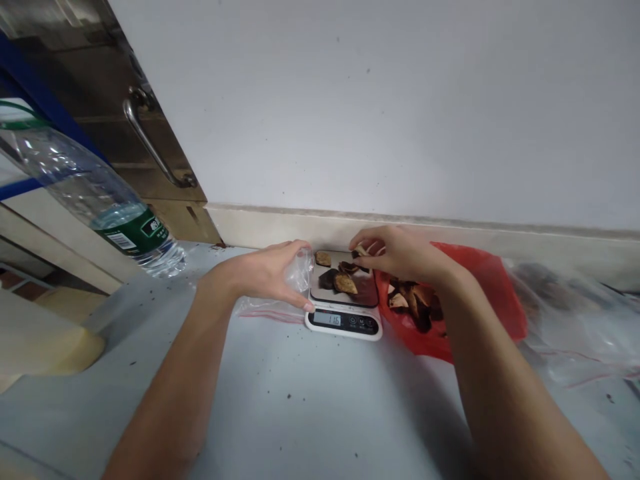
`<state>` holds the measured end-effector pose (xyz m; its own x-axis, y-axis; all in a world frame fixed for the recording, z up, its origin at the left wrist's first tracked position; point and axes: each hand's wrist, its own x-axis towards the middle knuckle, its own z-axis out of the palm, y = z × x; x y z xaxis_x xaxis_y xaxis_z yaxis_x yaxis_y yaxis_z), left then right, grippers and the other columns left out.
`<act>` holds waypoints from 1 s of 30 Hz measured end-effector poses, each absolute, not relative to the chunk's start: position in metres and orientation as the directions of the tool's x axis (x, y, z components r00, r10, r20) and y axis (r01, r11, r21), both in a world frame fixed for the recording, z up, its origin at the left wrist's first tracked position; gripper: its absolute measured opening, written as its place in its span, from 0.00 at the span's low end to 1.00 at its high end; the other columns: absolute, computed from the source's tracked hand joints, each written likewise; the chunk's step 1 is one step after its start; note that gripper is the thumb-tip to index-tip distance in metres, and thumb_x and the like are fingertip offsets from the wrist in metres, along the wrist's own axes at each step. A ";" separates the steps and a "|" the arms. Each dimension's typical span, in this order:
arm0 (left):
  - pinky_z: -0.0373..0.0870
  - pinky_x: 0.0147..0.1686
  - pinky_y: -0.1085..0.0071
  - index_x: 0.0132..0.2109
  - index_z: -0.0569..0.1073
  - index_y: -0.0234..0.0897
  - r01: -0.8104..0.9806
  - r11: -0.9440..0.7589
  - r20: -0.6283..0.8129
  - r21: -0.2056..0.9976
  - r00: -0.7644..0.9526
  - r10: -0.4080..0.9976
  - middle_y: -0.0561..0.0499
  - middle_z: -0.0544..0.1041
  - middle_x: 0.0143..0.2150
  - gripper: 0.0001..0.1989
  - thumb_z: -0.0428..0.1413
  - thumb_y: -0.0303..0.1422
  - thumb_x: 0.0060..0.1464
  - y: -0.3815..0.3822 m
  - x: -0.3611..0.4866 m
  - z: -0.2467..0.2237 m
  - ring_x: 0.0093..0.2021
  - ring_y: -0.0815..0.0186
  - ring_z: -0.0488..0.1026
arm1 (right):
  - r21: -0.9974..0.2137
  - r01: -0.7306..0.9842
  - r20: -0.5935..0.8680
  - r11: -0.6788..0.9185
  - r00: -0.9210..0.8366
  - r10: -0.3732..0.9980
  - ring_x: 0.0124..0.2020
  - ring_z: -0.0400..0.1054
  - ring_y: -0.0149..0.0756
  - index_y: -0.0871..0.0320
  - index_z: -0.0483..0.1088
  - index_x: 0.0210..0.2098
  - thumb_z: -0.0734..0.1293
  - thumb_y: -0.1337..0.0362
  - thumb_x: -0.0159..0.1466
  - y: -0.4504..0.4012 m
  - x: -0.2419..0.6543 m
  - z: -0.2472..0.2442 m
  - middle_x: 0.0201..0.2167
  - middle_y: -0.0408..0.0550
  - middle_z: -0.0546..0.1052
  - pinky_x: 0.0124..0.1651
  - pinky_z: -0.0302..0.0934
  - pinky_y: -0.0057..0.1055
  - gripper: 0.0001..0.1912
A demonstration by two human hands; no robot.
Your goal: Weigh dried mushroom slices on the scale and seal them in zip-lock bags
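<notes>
A white digital kitchen scale (370, 330) lies near the wall, its display reading what looks like 116. On its plate rest several dried brown slices (345, 284) with dark edges. My right hand (395, 252) is over the plate's far right corner, thumb and fingers pinched on another dried slice (359, 252). At the scale's left side is my left hand (265, 270), thumb and fingers spread, the thumb tip touching the front left corner. A clear zip bag (299, 272) lies beside and partly under that hand. More dried pieces (417, 300) fill an open red plastic bag (480, 280) right of the scale.
Clear zip bags (575, 320) with dark contents lie farther right. At the left stands a water bottle (107, 200) with a green label, and a pale yellowish object (55, 340) sits nearer me. A white wall (400, 120) bounds the back; dark crumbs dot the grey tabletop (300, 427).
</notes>
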<state>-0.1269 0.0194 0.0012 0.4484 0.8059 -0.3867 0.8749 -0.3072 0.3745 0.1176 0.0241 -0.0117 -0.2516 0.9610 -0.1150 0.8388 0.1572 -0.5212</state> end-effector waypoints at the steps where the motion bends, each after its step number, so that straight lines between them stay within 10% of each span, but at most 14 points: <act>1: 0.60 0.68 0.56 0.74 0.51 0.45 0.876 -0.309 -0.386 0.371 0.448 0.806 0.44 0.54 0.77 0.57 0.63 0.59 0.43 0.020 -0.127 0.001 0.74 0.44 0.55 | -0.514 0.846 -0.125 0.143 -0.239 0.963 0.38 0.77 0.36 0.56 0.77 0.44 0.67 0.68 0.64 0.024 0.117 -0.013 0.39 0.46 0.83 0.39 0.66 0.27 0.10; 13: 0.59 0.68 0.56 0.74 0.52 0.47 0.872 -0.308 -0.385 0.380 0.452 0.804 0.45 0.56 0.77 0.57 0.63 0.60 0.42 0.019 -0.128 0.000 0.73 0.45 0.56 | -0.465 0.885 -0.252 0.027 -0.161 0.954 0.40 0.78 0.38 0.55 0.75 0.57 0.73 0.62 0.64 0.028 0.109 -0.016 0.46 0.50 0.84 0.40 0.67 0.28 0.22; 24: 0.60 0.68 0.56 0.75 0.51 0.45 0.878 -0.308 -0.392 0.366 0.446 0.805 0.45 0.56 0.76 0.57 0.64 0.59 0.44 0.019 -0.128 -0.001 0.73 0.46 0.57 | -0.476 0.854 -0.049 0.212 -0.266 0.963 0.31 0.72 0.33 0.59 0.78 0.31 0.67 0.79 0.57 0.040 0.079 -0.040 0.32 0.46 0.83 0.33 0.57 0.25 0.12; 30: 0.61 0.68 0.58 0.74 0.53 0.44 0.873 -0.303 -0.388 0.381 0.449 0.805 0.45 0.59 0.75 0.55 0.64 0.57 0.45 0.016 -0.125 0.003 0.71 0.46 0.60 | -0.540 0.816 0.016 0.206 -0.234 0.972 0.32 0.72 0.31 0.61 0.78 0.36 0.66 0.78 0.58 0.040 0.077 -0.039 0.34 0.48 0.83 0.33 0.59 0.23 0.11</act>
<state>-0.1250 0.0160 0.0027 0.4488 0.8050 -0.3879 0.8734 -0.3034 0.3810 0.0766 0.0399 -0.0393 -0.2344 0.9720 0.0164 0.8163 0.2060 -0.5396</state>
